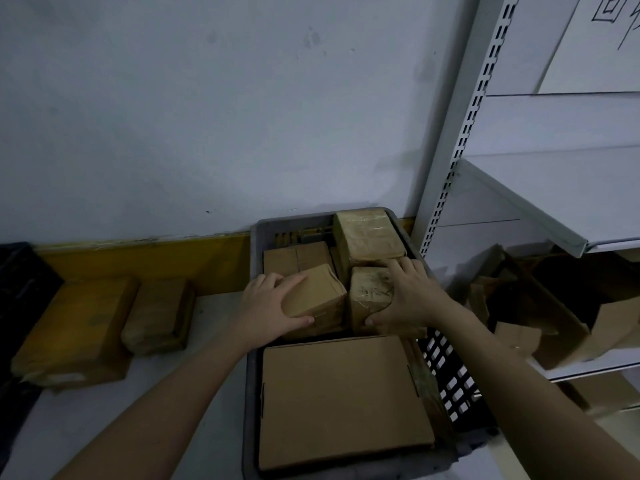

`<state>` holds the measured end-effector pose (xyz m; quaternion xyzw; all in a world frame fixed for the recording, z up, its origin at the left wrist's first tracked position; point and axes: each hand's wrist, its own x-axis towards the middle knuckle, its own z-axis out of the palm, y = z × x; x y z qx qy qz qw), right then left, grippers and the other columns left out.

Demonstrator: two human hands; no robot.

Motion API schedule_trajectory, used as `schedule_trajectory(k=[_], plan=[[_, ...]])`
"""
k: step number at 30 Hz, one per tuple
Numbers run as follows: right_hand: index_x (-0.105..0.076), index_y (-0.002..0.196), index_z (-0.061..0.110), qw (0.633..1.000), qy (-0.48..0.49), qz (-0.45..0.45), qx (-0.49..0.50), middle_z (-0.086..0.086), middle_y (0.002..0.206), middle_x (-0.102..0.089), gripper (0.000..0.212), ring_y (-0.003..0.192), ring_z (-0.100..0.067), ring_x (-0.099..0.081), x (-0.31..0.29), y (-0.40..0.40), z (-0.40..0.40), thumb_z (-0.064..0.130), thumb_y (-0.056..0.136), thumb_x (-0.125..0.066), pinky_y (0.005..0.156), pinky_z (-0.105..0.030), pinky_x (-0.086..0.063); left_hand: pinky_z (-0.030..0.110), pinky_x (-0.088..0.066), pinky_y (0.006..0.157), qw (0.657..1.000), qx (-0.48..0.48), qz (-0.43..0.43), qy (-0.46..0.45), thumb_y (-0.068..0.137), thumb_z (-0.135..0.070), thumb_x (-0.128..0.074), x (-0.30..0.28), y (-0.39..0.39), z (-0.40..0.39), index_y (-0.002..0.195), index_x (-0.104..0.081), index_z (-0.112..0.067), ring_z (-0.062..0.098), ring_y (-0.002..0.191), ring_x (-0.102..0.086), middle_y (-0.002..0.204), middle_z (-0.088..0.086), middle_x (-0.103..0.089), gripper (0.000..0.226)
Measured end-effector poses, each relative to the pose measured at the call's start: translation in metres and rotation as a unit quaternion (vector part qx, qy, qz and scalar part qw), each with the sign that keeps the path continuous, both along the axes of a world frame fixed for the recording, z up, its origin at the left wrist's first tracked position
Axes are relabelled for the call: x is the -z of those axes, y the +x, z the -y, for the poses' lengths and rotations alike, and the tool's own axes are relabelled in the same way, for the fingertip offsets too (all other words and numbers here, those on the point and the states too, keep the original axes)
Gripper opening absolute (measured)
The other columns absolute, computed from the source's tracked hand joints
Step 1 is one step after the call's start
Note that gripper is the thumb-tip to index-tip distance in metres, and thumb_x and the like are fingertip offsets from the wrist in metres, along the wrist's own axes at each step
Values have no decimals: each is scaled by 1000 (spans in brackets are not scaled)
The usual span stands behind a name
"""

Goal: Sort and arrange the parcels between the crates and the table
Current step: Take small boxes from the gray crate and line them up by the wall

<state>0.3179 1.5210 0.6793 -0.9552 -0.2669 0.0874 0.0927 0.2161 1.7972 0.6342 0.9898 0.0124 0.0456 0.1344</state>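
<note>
A grey plastic crate (446,372) stands on the white table (180,420) and holds several brown cardboard parcels. My left hand (268,306) grips a small plain parcel (320,294) in the crate's middle. My right hand (405,299) grips a taped small parcel (370,289) beside it. A large flat parcel (339,396) fills the crate's near half. A tall taped parcel (369,237) and a flat one (294,259) lie at the crate's far end.
Two taped parcels (76,323) (157,313) lie on the table at the left, near a dark crate (20,282) at the left edge. White metal shelving (540,209) stands on the right, with cardboard boxes (554,317) on its lower shelf. A wall runs behind.
</note>
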Motion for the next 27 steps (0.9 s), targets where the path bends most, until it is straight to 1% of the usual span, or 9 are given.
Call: schedule_trajectory(k=[2, 4, 7, 9, 12, 16, 19, 23, 27], plan=[[-10, 157, 26, 1000, -27, 3, 10, -4, 158, -17, 126, 146, -29, -10, -1, -5, -2, 78, 61, -73, 118, -51, -24, 29, -29, 91, 1000, -3, -2, 0, 66, -90, -33, -1, -1, 1, 152, -19, -48, 15, 116, -37, 128, -5, -43, 97], [-7, 158, 24, 998, -51, -17, 11, -5, 160, -10, 124, 148, -31, -4, -5, -4, -2, 75, 65, -72, 120, -51, -19, 31, -29, 95, 1000, 2, -10, 12, 72, -88, -38, -2, -2, 1, 153, -16, -46, 17, 119, -37, 130, -3, -42, 94], [-5, 159, 22, 995, -64, -78, -10, -4, 164, -4, 114, 150, -30, 2, -12, 3, 5, 56, 75, -76, 121, -49, -10, 35, -29, 102, 999, 20, -29, 41, 82, -77, -43, -4, -2, 1, 154, -8, -44, 22, 123, -35, 134, 1, -38, 86], [-7, 158, 20, 992, -73, -96, -24, -4, 163, -8, 112, 150, -30, -1, -19, 7, 11, 47, 77, -78, 121, -48, -12, 36, -29, 105, 997, 29, -35, 56, 83, -70, -40, -7, -3, 2, 155, -4, -43, 23, 123, -35, 135, 3, -37, 85], [-24, 150, 23, 995, -61, -70, -21, -5, 148, -27, 104, 139, -28, -21, -32, 4, 15, 51, 69, -82, 115, -46, -26, 36, -32, 104, 997, 27, -35, 57, 85, -66, -43, -9, -4, 5, 155, -3, -41, 23, 121, -33, 134, 4, -36, 85], [-33, 134, 34, 1000, 7, -12, -18, 2, 127, -35, 93, 117, -22, -40, -34, -10, 20, 63, 58, -79, 97, -39, -44, 34, -39, 98, 1000, -12, 20, -12, 78, -71, -51, -18, -5, 9, 155, -13, -39, 21, 126, -30, 135, 0, -33, 92], [-34, 134, 38, 998, 58, 31, -19, 4, 118, -34, 92, 107, -19, -43, -43, -14, 25, 70, 57, -72, 84, -33, -46, 39, -42, 100, 996, -48, 68, -34, 84, -68, -55, -37, -4, 11, 155, -15, -37, 24, 129, -30, 142, 2, -28, 88], [-34, 137, 45, 988, 139, 70, 6, 1, 122, -34, 90, 112, -21, -42, -69, -17, 14, 74, 60, -72, 91, -40, -51, 37, -42, 95, 982, -98, 145, -73, 86, -65, -58, -78, -5, 4, 152, -25, -36, 26, 125, -38, 139, 7, -32, 80], [-41, 138, 40, 968, 230, 94, 28, -1, 132, -42, 86, 123, -23, -40, -90, -27, -20, 68, 63, -75, 102, -47, -44, 32, -40, 91, 961, -154, 195, -119, 85, -61, -62, -108, -15, -13, 150, -33, -33, 25, 120, -41, 131, 8, -36, 76]])
